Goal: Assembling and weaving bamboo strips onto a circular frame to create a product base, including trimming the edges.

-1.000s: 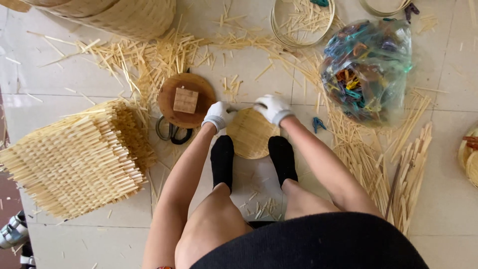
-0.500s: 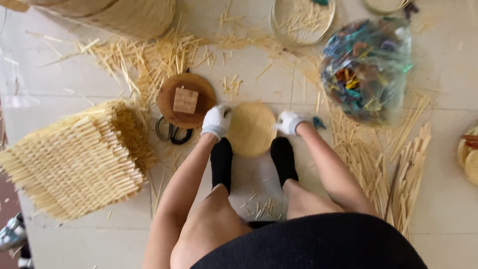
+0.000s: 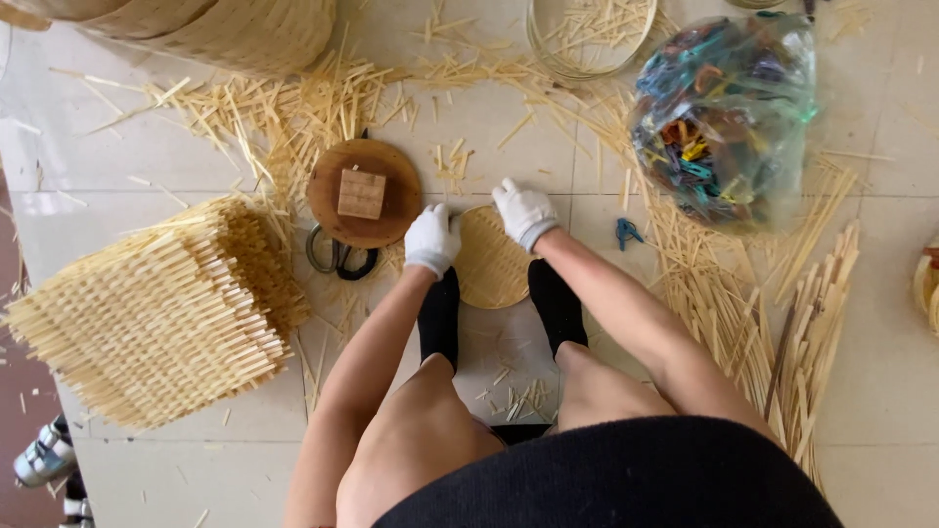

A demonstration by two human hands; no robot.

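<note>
A round woven bamboo disc (image 3: 491,260) lies on the tiled floor between my feet in black socks. My left hand (image 3: 431,240), in a white glove, grips the disc's left edge. My right hand (image 3: 524,212), also gloved in white, holds the disc's upper right edge. Both forearms reach down over my bare knees. Just left of my left hand sits a round brown wooden board (image 3: 365,192) with a small wooden block (image 3: 361,193) on it, and black-handled scissors (image 3: 337,258) lie under its lower edge.
A tall stack of square woven bamboo mats (image 3: 147,313) sits at the left. A clear plastic bag of coloured clips (image 3: 722,117) stands at the upper right, one blue clip (image 3: 626,233) loose beside it. Bamboo strips (image 3: 782,313) litter the floor; a bamboo hoop (image 3: 592,39) lies at the top.
My right hand has moved from the disc's right side up to its upper right edge. My left hand stays on the left edge.
</note>
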